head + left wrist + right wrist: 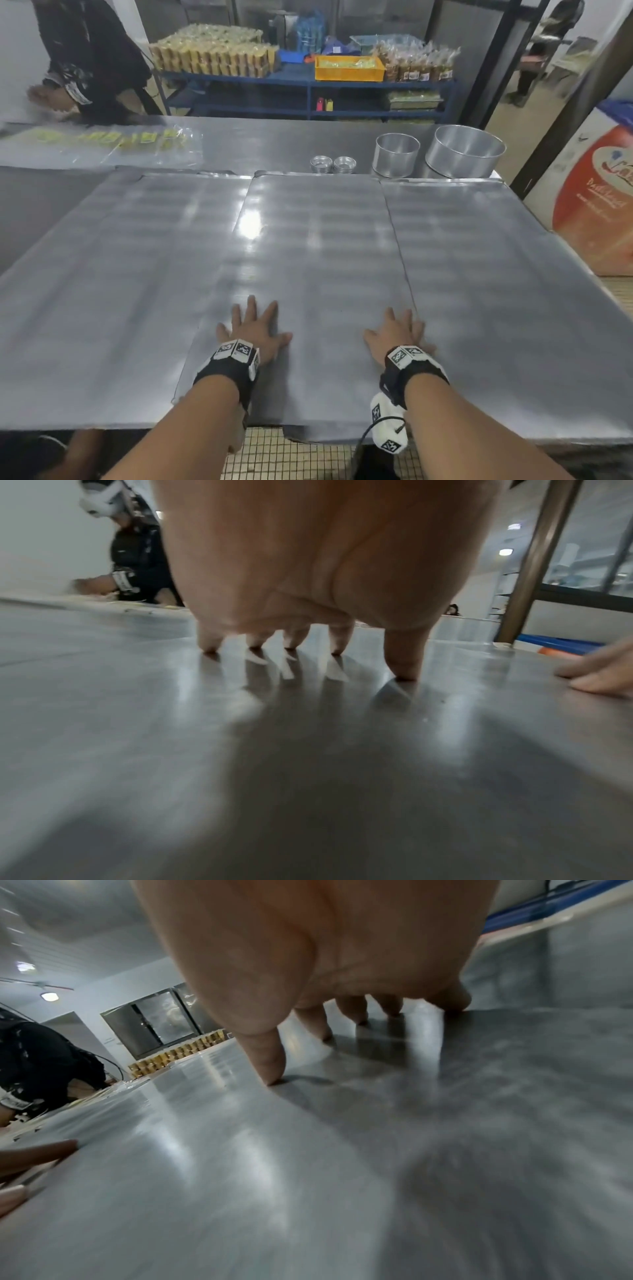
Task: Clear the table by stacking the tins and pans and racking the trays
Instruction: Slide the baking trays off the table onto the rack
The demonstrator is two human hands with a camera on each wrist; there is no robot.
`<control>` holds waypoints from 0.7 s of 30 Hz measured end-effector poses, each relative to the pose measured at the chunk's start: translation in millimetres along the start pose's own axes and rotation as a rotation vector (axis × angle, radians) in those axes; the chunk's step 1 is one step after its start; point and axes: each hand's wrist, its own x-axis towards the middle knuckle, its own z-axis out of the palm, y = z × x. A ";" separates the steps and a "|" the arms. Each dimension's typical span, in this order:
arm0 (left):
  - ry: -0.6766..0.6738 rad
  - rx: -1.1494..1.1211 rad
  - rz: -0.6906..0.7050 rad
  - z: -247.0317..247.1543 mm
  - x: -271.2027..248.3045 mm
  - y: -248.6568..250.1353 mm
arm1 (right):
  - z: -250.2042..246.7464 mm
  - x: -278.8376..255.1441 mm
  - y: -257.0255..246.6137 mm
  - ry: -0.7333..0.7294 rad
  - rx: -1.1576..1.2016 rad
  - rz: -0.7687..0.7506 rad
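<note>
Three flat metal trays lie side by side on the steel table: a left tray (pixel 113 274), a middle tray (pixel 315 246) and a right tray (pixel 496 274). The middle tray overlaps the left one and sticks out past the table's near edge. My left hand (pixel 253 330) presses flat on its near left part, fingers spread, fingertips (pixel 405 673) touching the metal. My right hand (pixel 397 334) presses flat near its right edge, fingertips (pixel 272 1076) on the surface. Two round pans (pixel 395 154) (pixel 462 150) and two small tins (pixel 322 163) (pixel 344 163) stand beyond the trays.
Another person (pixel 85 61) works with clear plastic packets (pixel 113 140) at the table's far left. A blue shelf (pixel 308 82) with packed goods and a yellow crate (pixel 349 68) stands behind. An orange-and-white box (pixel 596 205) sits off the table's right side.
</note>
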 end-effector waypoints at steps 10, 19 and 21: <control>0.160 -0.308 -0.545 -10.4 -8.2 -39.0 | 2.0 -18.6 8.9 0.057 0.238 0.180; 0.090 -0.683 -0.742 -12.0 23.4 -62.9 | -5.5 14.1 25.7 -0.006 0.536 0.439; 0.096 -0.690 -0.735 -6.0 24.8 -65.2 | 6.4 37.5 41.2 -0.019 0.616 0.423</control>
